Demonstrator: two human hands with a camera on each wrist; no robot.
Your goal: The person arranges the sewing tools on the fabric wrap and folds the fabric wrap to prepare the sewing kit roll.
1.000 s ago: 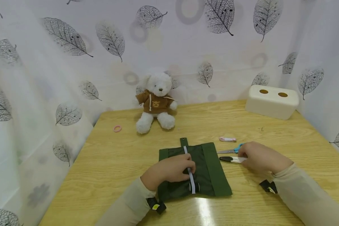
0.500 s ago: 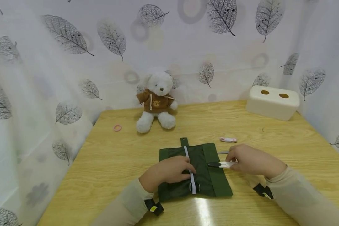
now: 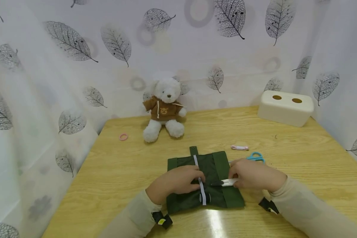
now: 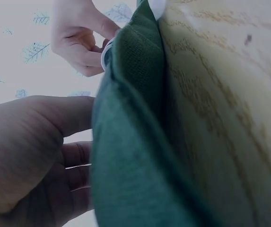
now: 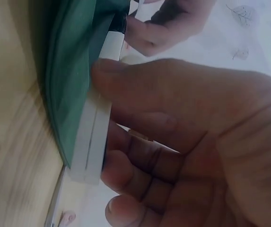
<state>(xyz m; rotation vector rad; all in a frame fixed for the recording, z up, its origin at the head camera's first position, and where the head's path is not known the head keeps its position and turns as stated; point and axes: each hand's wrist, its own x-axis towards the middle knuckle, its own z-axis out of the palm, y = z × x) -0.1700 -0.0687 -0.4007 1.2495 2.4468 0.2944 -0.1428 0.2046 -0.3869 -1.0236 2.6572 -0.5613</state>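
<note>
A dark green fabric pouch (image 3: 232, 195) lies unfolded on the table, with a white elastic band (image 3: 195, 160) running down its middle. My left hand (image 3: 178, 178) rests over the pouch and pinches the band between thumb and fingers. Tucked under the band's near end is a black round thing with a white rim (image 3: 207, 197), like a thread spool. In my right hand (image 3: 253, 174) are white thread snips (image 3: 228, 182), held between thumb and fingers, black end pointing at the band. The right wrist view shows the snips' white handle (image 5: 91, 137) close up, above the pouch.
Blue-handled scissors (image 3: 256, 157) lie behind my right hand, partly hidden by it. A pink and white folded strip (image 3: 239, 147) lies beyond them. Farther back are a plush bear (image 3: 165, 109), a pink ring (image 3: 123, 137) and a cream box (image 3: 285, 109) with two holes.
My right hand has picked the snips up from beside the pouch and moved left, bringing them over it. The scissors' blue handles have come into view. My left hand stays at the band.
</note>
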